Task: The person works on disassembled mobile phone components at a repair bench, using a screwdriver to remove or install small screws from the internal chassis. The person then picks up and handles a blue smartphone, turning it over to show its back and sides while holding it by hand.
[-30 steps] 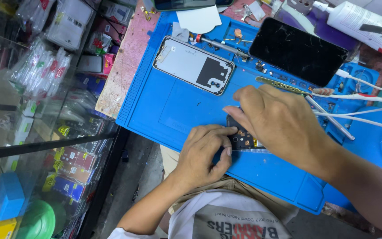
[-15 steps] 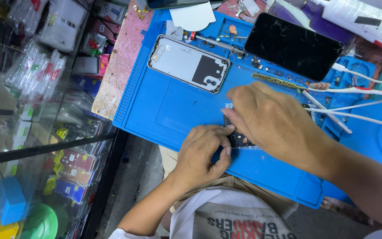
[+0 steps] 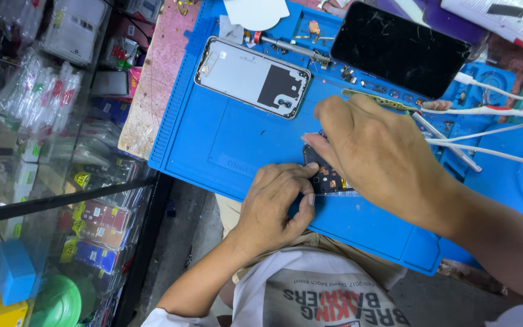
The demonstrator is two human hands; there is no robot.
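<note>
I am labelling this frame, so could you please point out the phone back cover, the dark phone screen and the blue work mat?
phone back cover (image 3: pixel 243 75), head view, pale middle panel.
dark phone screen (image 3: pixel 398 48), head view, glass centre.
blue work mat (image 3: pixel 249 142), head view, bare middle area.

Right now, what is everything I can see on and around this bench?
work mat: one, blue, covering the bench.
phone back cover: one, pale grey with a dark patch, inside up, upper left of the mat.
phone screen: one, black, lying at the top of the mat.
circuit board: one, dark, on the mat under both hands.
cables: several, white, right side.
screwdriver: one, metal, above the back cover.
packaged goods: many, mixed colours, in the glass case on the left.
left hand: pressing the circuit board's near edge.
right hand: fingers down over the circuit board.
</note>
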